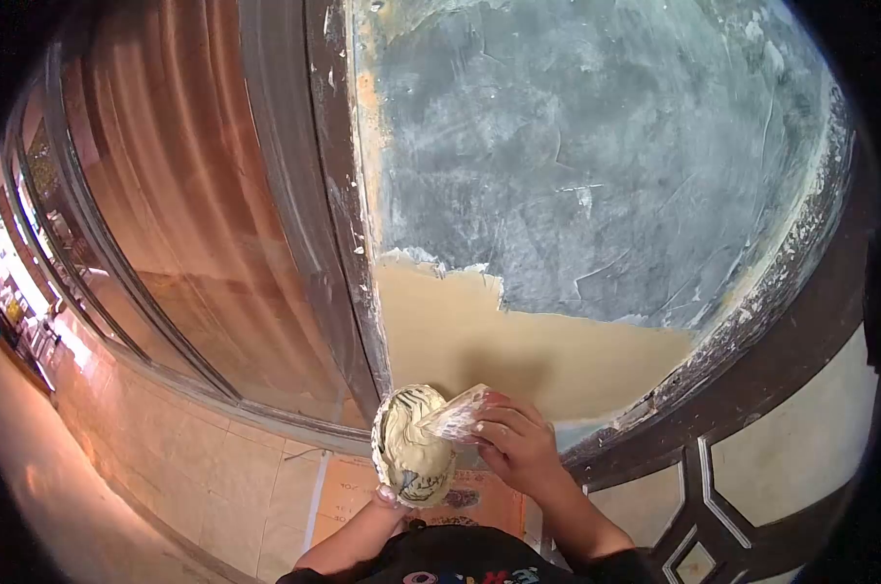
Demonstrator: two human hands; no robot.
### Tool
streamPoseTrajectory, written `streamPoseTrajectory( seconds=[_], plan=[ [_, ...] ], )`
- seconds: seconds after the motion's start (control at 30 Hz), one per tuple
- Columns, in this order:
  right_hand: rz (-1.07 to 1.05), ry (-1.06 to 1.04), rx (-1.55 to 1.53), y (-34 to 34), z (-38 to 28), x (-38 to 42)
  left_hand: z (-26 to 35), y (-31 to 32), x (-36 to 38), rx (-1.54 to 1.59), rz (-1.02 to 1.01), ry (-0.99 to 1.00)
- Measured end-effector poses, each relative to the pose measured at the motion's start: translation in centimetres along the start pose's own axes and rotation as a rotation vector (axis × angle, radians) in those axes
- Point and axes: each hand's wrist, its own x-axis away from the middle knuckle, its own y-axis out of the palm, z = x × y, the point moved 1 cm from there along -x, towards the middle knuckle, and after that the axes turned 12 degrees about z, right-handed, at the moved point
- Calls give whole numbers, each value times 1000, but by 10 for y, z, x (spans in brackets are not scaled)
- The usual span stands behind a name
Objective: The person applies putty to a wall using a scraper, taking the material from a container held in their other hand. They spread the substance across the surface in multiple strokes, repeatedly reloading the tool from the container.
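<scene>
My left hand point(389, 497) grips a round bowl point(377, 443) from below, low in the view; most of its fingers are hidden under the bowl. Thick cream putty point(401, 433) fills it and cakes its rim. In my right hand point(520, 443) is a putty-smeared scraper point(456, 415), its far end against the putty at the bowl's right side. Both hands are in front of a wall panel: the upper part is bare grey point(557, 146), while a smooth cream coat point(538, 350) covers the lower part with a ragged top edge.
A chipped dark frame point(367, 243) borders the panel on the left, beside glass with an orange-brown curtain point(187, 175) behind it. Dark trim with pale panels point(791, 448) runs along the lower right. An orange printed sheet point(348, 492) lies on the tiled floor point(226, 467).
</scene>
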Motion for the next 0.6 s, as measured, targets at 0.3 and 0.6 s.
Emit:
streamPoseTrajectory(
  seconds=[0.3,0.6],
  plan=[
    [86,4,-85,-10,18,20,-43,23,14,-39,28,14],
    [192,-2,-182,-25,48,48,-98,34,42,-55,59,16]
  ],
)
